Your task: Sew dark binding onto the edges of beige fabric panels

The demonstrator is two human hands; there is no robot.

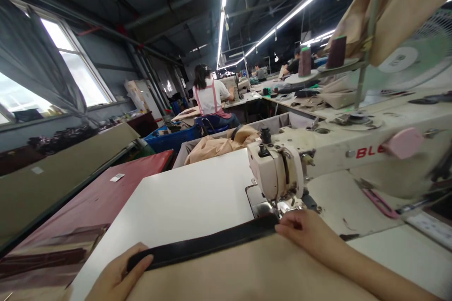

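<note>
A black strip [212, 246] lies along the upper edge of a beige fabric piece [219, 277]. My left hand [122, 270] pinches the strip's left end, thumb on top. Close to the needle area, my right hand [305, 230] has its fingers closed on the fabric edge at the strip's right end. Just beyond that hand stands the head of a white sewing machine [270, 171]. The strip's right end reaches the presser foot [284, 206], partly hidden by the machine head and my fingers.
A white tabletop [190, 202] extends left of the machine. Pink-handled snips [379, 202] lie on the machine bed. Behind are a grey bin of beige fabric [219, 149], a red table [130, 178], thread cones [335, 51], a fan [406, 61] and a seated co-worker [212, 96].
</note>
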